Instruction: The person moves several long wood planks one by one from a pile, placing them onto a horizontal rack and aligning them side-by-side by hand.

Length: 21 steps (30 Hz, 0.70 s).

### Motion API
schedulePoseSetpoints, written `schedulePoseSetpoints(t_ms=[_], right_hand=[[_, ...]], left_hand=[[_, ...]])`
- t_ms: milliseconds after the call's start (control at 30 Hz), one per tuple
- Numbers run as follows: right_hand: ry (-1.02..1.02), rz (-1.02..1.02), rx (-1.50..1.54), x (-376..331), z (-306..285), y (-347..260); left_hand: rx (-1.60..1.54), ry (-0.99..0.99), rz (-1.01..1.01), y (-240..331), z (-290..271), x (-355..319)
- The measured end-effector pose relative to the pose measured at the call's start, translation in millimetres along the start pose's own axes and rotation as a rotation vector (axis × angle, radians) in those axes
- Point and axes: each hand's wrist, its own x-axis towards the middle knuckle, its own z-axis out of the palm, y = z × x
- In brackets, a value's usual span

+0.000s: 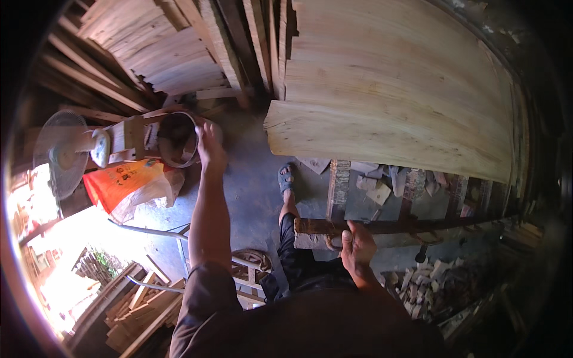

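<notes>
My left hand [211, 148] reaches out at the left, its fingers curled at the near rim of a round bucket [197, 149]. The bucket's dark mouth faces up, and its inside is too dim to make out. My right hand [357, 246] is closed at the edge of a long beam [319, 226] with a rusty brown top, near its left end. A small rusty metal fitting sits on the beam beside my thumb. Beyond the beam lies a wide pale wooden panel [388, 128], resting on several crosswise supports [339, 185].
A standing fan [62, 154] is at the far left, above an orange and white sack [128, 188]. Boards [236, 45] lean at the back. Wood scraps [427, 286] are heaped at lower right. Metal tubing [149, 231] and stacked planks [140, 307] lie at lower left.
</notes>
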Motion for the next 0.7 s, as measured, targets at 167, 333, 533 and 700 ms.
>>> schedulePoseSetpoints(t_ms=[167,333,533,700], right_hand=[[-0.024,0.073,-0.023,8,4,-10],[-0.022,0.116,-0.042,15,4,-13],[-0.063,0.116,-0.067,22,1,-18],[-0.089,0.144,-0.040,22,0,-16]], left_hand=[[-0.142,-0.072,-0.251,-46,159,15],[-0.264,-0.132,-0.450,-14,97,17],[-0.343,-0.037,-0.467,-27,155,-9],[-0.391,-0.085,-0.431,-12,128,25]])
